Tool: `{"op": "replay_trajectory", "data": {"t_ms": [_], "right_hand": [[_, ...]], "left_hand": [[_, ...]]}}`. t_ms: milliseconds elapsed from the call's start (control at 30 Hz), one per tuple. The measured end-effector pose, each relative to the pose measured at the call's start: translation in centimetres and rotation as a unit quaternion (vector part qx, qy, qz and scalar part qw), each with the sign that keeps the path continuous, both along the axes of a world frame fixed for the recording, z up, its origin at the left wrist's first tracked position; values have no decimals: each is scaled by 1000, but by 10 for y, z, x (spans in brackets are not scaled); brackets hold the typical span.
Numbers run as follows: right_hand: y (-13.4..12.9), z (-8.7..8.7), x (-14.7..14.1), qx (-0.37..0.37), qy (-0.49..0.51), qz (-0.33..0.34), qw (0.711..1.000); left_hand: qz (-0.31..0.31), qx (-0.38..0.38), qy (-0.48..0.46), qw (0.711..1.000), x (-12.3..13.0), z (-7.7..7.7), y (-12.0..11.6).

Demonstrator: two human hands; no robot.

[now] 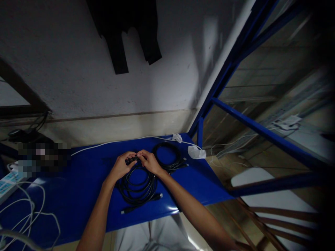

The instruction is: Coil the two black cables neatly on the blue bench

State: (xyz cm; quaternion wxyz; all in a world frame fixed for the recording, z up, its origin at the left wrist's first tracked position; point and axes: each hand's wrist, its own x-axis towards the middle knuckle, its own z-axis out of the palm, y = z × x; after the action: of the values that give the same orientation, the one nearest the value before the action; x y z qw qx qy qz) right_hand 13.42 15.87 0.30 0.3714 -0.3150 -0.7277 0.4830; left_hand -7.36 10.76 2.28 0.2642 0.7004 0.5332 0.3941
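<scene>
Power strip (9, 183) at the far left, white cord (31, 205) sprawled in loops next to it on the blue tabletop (86, 188). Then the left hand (121, 167), fingers curled round the far side of the near black coil (136, 201). Right hand (150, 164) nearly touches it, fingers pinched in on the same bunch. Second black coil (171, 167) is just behind to the right, with white crumpled pieces (197, 153) beyond.

Could go wrong, imo: a loose grip lets the loops spring apart, and the plug ends (128, 210) poking out could snag. Dragging right might tangle the two coils, since they're so close.

Edge-wise, the front edge is close to those plugs. More room to shift left, toward the white loops; the right side's tighter, with the other coil and the blue frame (200, 132).
</scene>
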Motion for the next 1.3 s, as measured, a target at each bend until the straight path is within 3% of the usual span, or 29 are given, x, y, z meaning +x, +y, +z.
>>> {"op": "replay_trajectory", "data": {"t_ms": [433, 667, 967, 1133, 1300], "right_hand": [[-4, 9, 2, 8, -3, -14, 1000], [-2, 5, 1, 28, 19, -17, 999], [0, 6, 1, 43, 17, -28, 999], [-1, 5, 1, 51, 16, -31, 998], [1, 4, 0, 75, 19, -38, 996]], "left_hand": [[-23, -24, -6, 999, 1, 2, -3], [-20, -4, -6, 1000, 3, 2, -3], [-31, 62, 20, 997, 6, 11, -3], [-44, 47, 31, 997, 6, 15, -4], [-1, 24, 91, 996, 12, 26, -4]]}}
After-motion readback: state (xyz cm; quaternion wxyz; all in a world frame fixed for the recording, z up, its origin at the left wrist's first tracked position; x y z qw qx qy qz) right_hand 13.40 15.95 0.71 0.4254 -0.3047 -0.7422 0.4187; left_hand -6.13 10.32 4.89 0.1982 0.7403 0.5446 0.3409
